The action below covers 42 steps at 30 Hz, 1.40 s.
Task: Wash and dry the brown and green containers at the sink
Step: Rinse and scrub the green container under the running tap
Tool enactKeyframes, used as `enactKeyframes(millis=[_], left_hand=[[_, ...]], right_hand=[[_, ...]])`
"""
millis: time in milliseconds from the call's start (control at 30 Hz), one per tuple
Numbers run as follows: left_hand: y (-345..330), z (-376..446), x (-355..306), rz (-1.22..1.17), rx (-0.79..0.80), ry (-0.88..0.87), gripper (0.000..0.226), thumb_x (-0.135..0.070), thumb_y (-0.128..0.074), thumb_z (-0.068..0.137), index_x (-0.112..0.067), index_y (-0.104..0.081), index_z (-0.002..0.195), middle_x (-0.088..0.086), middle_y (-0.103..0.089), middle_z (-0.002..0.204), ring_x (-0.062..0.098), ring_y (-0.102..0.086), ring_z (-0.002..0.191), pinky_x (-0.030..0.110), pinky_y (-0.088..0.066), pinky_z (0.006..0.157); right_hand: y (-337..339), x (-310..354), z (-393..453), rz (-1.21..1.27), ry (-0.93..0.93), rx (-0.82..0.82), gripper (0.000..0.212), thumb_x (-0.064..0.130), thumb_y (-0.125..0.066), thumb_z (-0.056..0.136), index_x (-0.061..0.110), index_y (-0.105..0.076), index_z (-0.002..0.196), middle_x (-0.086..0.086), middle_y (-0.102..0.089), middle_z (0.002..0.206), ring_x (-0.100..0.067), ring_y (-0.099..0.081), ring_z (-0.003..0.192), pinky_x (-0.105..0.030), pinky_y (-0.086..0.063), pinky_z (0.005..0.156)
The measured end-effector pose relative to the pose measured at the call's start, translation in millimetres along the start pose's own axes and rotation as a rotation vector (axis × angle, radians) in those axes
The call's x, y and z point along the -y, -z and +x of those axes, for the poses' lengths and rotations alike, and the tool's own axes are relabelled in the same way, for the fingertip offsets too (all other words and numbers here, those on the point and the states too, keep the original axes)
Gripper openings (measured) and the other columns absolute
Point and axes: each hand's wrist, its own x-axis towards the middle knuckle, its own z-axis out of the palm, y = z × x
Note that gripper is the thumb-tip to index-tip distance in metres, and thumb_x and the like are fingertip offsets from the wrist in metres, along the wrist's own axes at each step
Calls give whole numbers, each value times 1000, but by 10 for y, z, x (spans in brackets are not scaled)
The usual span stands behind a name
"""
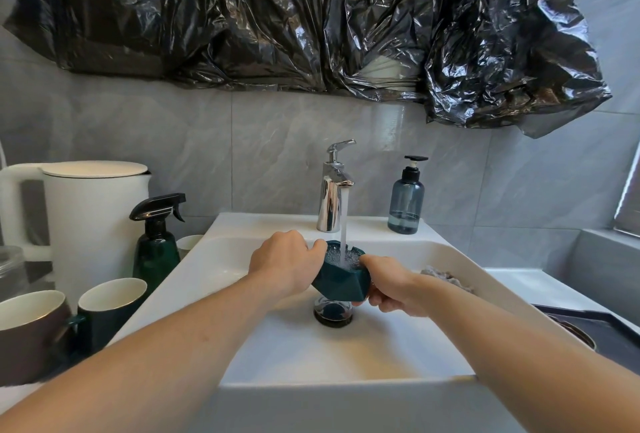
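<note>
both hands, left hand (289, 264) and right hand (388, 288), grip the dark green faceted container (341, 282) under the chrome faucet (332, 190) stream, over the white sink (346, 356).

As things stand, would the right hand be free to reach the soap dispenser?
Probably not yet: the right hand grips the green container under the water. The path to the soap dispenser looks unobstructed.

The faceted dark green plastic container (341, 282) tilts, water-filled, at the basin's centre; the glossy brown cup (29, 332) stands upright at nine o'clock.
</note>
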Motion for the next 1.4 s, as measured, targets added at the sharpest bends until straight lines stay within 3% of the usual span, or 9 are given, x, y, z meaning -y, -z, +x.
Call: enactKeyframes(millis=[133,300,400,667,833,1000,1100,1267,1400], left_hand=[[10,0,6,36,-31,3,52,-47,-41,99,-15,-47,58,1,-52,62,23,-47,60,31,-36,56],[9,-2,0,40,-23,7,53,-48,-41,100,-17,-44,57,1,-46,60,23,-44,59,31,-35,56],[16,-11,1,37,-22,10,52,-47,-42,99,-17,-42,57,1,-45,60,23,-42,58,31,-34,56],[24,-27,-9,37,17,35,50,-52,-49,96,-17,-47,60,0,-51,63,21,-45,60,30,-33,55],[11,-27,4,28,130,53,43,-59,-51,91,-19,-67,86,-1,-69,85,21,-65,80,30,-43,62],[3,-56,-30,-119,343,20,22,-33,-45,95,-20,-61,101,4,-71,85,19,-68,55,26,-52,50],[21,-78,-44,-144,409,-24,24,-16,-41,93,-17,-61,106,7,-69,85,19,-66,54,25,-50,45],[-12,-63,-12,-280,315,-18,31,-8,-40,86,-18,-63,104,11,-68,92,26,-66,59,29,-54,47],[-23,-33,24,-275,279,-68,39,-5,-42,83,-20,-63,112,9,-68,100,30,-72,73,41,-65,60]], right_hand=[[-3,10,-8,-17,11,2,44,32,-27,109,8,-63,109,-13,-65,79,-12,-39,51,-19,-32,44],[7,-12,13,-37,40,-22,38,30,-32,106,8,-63,100,-17,-55,81,-14,-35,52,-21,-27,44],[9,-10,11,-30,66,-51,33,28,-35,105,11,-59,89,-11,-47,69,-16,-32,53,-22,-25,45],[0,45,-91,-55,122,-75,30,23,-36,107,14,-56,86,-4,-43,64,-16,-32,53,-23,-25,46],[-3,50,-91,-94,162,-101,26,22,-40,105,13,-62,95,-5,-51,70,-16,-38,56,-21,-28,44],[-24,67,-116,-105,199,-98,25,20,-42,104,14,-63,91,-2,-47,64,-15,-37,54,-22,-28,43],[-35,91,-146,-123,209,-109,26,22,-44,104,14,-68,106,0,-51,65,-14,-42,56,-20,-31,42],[-31,101,-143,-75,263,-162,27,21,-46,105,10,-71,108,4,-57,65,0,-49,45,-10,-35,39],[-28,70,-86,-107,275,-199,20,24,-50,101,14,-67,97,3,-58,69,-9,-51,56,-19,-38,51]])
